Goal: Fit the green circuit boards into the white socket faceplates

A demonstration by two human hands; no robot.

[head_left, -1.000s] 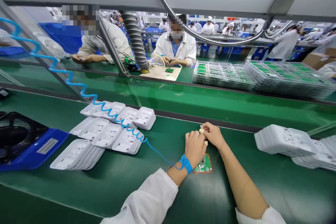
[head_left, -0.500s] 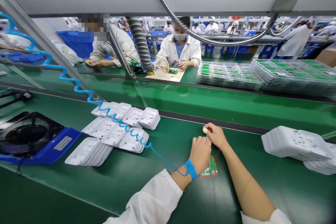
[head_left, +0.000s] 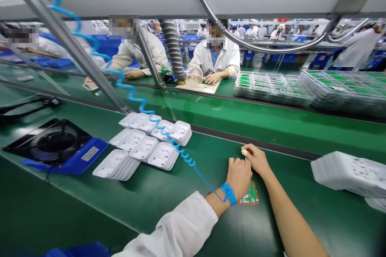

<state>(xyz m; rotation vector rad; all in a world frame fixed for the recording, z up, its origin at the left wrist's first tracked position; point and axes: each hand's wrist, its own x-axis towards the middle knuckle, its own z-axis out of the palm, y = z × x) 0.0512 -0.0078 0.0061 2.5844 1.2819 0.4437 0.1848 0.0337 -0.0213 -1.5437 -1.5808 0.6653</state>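
My left hand (head_left: 239,177), with a blue wrist strap (head_left: 228,194) around its wrist, is closed just above a green circuit board (head_left: 252,196). The board has a reddish edge and lies on the green bench, partly covered by that hand. Just beyond, my right hand (head_left: 257,160) pinches close against the left fingers. A small cream-coloured cover (head_left: 244,152) shows at one of its fingertips. Whatever is between the fingers of either hand is too small or hidden to name.
Stacked white plastic covers (head_left: 144,148) stand left of my hands, with more white covers (head_left: 346,172) at right. A black fan on a blue base (head_left: 87,154) sits far left. A coiled blue cord (head_left: 132,94) crosses the bench. Co-workers sit opposite, near stacked clear trays (head_left: 271,88).
The view has turned left, so the bench items appear farther right. My hands keep nearly the same closed pose over the board. The facing co-worker's hand has moved onto the pale board before them.
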